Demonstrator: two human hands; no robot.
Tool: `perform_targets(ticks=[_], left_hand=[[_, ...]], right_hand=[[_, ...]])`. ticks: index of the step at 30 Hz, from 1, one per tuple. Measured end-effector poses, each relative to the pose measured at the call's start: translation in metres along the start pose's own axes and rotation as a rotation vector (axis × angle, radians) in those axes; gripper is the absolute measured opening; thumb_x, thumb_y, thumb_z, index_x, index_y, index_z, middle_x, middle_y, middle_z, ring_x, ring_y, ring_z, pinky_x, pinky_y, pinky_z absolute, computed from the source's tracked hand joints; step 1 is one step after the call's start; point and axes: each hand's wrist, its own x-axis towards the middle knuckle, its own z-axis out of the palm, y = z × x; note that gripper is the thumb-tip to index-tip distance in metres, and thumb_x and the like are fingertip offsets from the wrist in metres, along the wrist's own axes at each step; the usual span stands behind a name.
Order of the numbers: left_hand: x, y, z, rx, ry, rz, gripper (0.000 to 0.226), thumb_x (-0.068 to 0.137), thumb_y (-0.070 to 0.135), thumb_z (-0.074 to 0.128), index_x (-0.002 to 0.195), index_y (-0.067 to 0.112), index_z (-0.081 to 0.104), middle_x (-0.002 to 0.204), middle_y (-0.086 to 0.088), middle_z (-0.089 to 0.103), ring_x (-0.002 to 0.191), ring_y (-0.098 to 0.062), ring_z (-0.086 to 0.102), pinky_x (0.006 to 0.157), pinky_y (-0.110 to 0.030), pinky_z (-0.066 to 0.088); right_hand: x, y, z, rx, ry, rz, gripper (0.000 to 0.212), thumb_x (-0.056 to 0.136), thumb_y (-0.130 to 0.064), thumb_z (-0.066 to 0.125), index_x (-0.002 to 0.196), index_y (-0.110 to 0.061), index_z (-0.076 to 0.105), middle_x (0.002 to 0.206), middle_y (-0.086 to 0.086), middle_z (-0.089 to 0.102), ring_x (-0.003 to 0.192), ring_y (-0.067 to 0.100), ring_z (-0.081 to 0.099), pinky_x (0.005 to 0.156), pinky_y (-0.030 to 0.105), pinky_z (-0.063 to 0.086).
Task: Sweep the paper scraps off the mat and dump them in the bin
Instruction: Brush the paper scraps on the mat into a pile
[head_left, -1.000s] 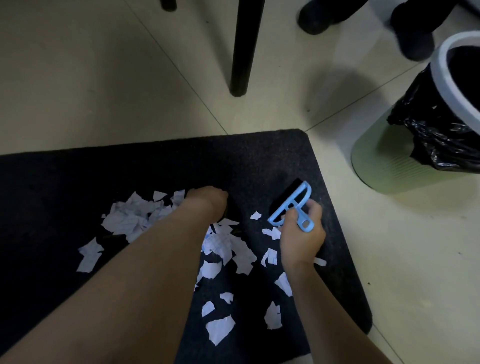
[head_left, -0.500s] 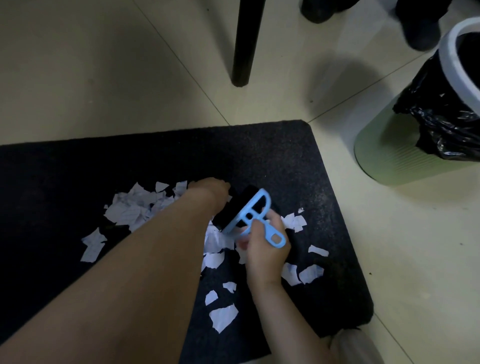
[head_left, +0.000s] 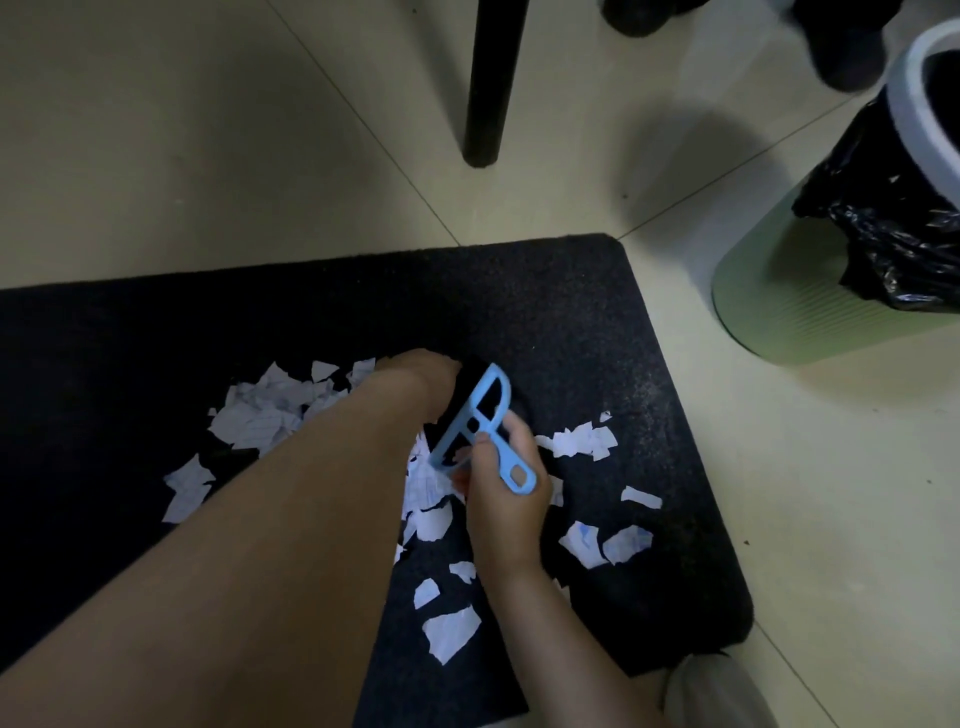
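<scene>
Head view: a dark mat (head_left: 545, 312) lies on a pale tiled floor (head_left: 208, 130) and fills the lower left and centre of the frame, its rounded corner in the middle right. White paper scraps (head_left: 270, 410) lie over the mat: a thick cluster left of centre, a few loose bits right of centre near the mat's right edge, and more in the lower middle.

The right hand (head_left: 506, 499) sits at the centre of the frame, fingers curled round the handle of a light blue brush (head_left: 480, 415). The brush head points up and left, its dark bristle side turned toward the left hand and set down among the scraps. The handle end, with its hanging hole, sticks out past the hand toward the lower right.

The left hand (head_left: 421, 374) is just above and left of the brush, at the end of a forearm that crosses the frame from the lower left. Only its back and wrist show; the fingers are hidden beneath it, so I cannot tell whether it is spread or clenched, or whether it holds anything. It touches or nearly touches the brush head.

The bin (head_left: 810, 291), pale green with a white rim and a black liner bag, stands on the floor at the right edge of the frame, near the mat's corner but apart from it. A black leg (head_left: 488, 78) stands at top centre, and dark shoes (head_left: 841, 47) show in the upper right
</scene>
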Motion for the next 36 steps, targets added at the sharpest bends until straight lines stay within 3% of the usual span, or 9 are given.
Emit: perform_targets(ticks=[3,5,10,14,21,26,30,33,36], left_hand=[[-0.001,-0.001,0.001,0.01,-0.006,0.01,0.071,0.094,0.008,0.05,0.154,0.022,0.015,0.158,-0.004,0.022,0.14,-0.027,0.031,0.112,-0.04,0.037],[-0.001,-0.002,0.005,0.02,0.022,0.022,0.07,0.094,0.01,0.05,0.154,0.022,0.015,0.158,-0.003,0.02,0.141,-0.026,0.031,0.113,-0.043,0.034],[-0.006,0.017,0.011,0.034,0.078,0.09,0.077,0.092,0.013,0.056,0.154,0.022,0.011,0.16,0.0,0.014,0.145,-0.023,0.021,0.118,-0.05,0.021],[-0.011,0.044,0.017,0.134,0.053,0.128,0.086,0.09,0.012,0.059,0.155,0.022,0.003,0.162,0.002,0.001,0.15,-0.019,0.005,0.121,-0.05,0.009],[-0.022,0.063,0.028,0.201,0.155,0.148,0.065,0.095,0.006,0.043,0.153,0.021,0.02,0.16,0.001,0.013,0.149,-0.019,0.013,0.121,-0.047,0.01],[-0.024,0.066,0.02,0.226,0.058,0.135,0.07,0.095,0.002,0.043,0.154,0.023,0.013,0.161,0.002,0.006,0.149,-0.022,0.008,0.12,-0.05,0.012],[-0.02,0.068,0.015,0.196,-0.001,0.081,0.069,0.096,0.01,0.045,0.154,0.021,0.01,0.16,-0.003,0.012,0.147,-0.026,0.014,0.119,-0.05,0.015],[-0.019,0.067,0.015,0.16,-0.022,0.048,0.067,0.096,0.013,0.044,0.154,0.019,0.011,0.159,-0.006,0.017,0.146,-0.027,0.018,0.119,-0.049,0.015],[-0.02,0.066,0.014,0.157,-0.034,0.063,0.067,0.097,0.012,0.042,0.154,0.02,0.008,0.16,-0.006,0.013,0.147,-0.027,0.015,0.119,-0.05,0.015]], right_hand=[[0.0,-0.005,-0.016,-0.014,0.137,-0.05,0.03,0.093,-0.008,0.05,0.098,-0.035,0.063,0.073,0.0,0.069,0.062,0.011,0.064,0.056,0.022,0.053],[0.007,-0.01,-0.031,0.009,0.239,-0.081,0.027,0.093,-0.008,0.05,0.107,-0.026,0.063,0.078,0.004,0.071,0.058,0.011,0.064,0.052,0.018,0.05],[0.03,-0.019,-0.072,-0.01,0.422,-0.142,0.028,0.093,-0.006,0.047,0.118,-0.014,0.058,0.08,0.005,0.07,0.059,0.008,0.064,0.054,0.018,0.052],[0.036,-0.023,-0.096,-0.019,0.444,-0.168,0.029,0.094,-0.01,0.046,0.103,-0.035,0.058,0.081,0.005,0.069,0.064,0.011,0.063,0.06,0.02,0.053],[0.056,-0.017,-0.127,-0.127,0.443,-0.135,0.032,0.095,-0.015,0.048,0.103,-0.046,0.055,0.08,0.006,0.064,0.068,0.017,0.061,0.067,0.029,0.055],[0.04,0.006,-0.103,-0.065,0.387,-0.043,0.031,0.093,-0.006,0.052,0.122,-0.014,0.062,0.078,0.009,0.066,0.056,0.011,0.06,0.051,0.021,0.052],[0.008,0.008,-0.078,0.028,0.264,-0.053,0.029,0.093,-0.004,0.051,0.116,-0.019,0.062,0.075,0.008,0.067,0.053,0.002,0.06,0.05,0.015,0.05],[0.011,-0.004,-0.092,0.036,0.416,-0.152,0.031,0.092,-0.003,0.051,0.116,-0.019,0.063,0.071,0.003,0.067,0.056,0.01,0.06,0.054,0.02,0.052],[0.032,-0.009,-0.12,-0.066,0.555,-0.198,0.031,0.093,-0.008,0.05,0.112,-0.028,0.066,0.078,0.015,0.067,0.064,0.018,0.059,0.061,0.028,0.054]])
